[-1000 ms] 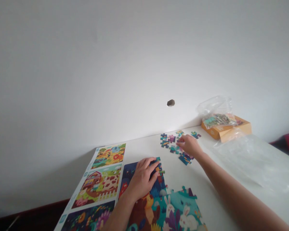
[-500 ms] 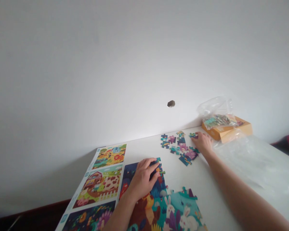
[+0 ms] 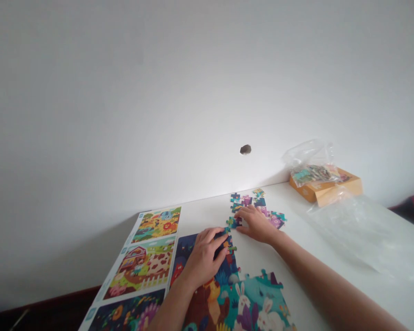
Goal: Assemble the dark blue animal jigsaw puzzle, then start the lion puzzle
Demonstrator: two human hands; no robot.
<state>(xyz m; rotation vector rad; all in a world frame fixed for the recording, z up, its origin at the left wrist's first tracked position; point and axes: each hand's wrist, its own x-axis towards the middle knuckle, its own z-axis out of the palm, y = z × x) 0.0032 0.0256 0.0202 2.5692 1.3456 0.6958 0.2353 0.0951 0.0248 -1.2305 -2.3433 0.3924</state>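
Note:
A partly joined jigsaw puzzle with white rabbits and dark blue and teal areas lies on the white table. Flat on its upper left part rests my left hand, fingers stretched out near the jagged right edge. My right hand pinches a teal and purple puzzle piece just beyond that upper edge; whether the piece touches the joined part I cannot tell. Behind and beneath my right hand lie several loose puzzle pieces, some of them partly covered by it.
A printed picture sheet with farm and animal scenes lies to the left. At the back right, a yellow box carries a clear bag of pieces. An clear plastic bag lies in front of it. The white wall borders the table.
My right hand has moved left from beside the yellow box, bringing a puzzle piece to the joined puzzle's upper edge. My left hand has stayed in place.

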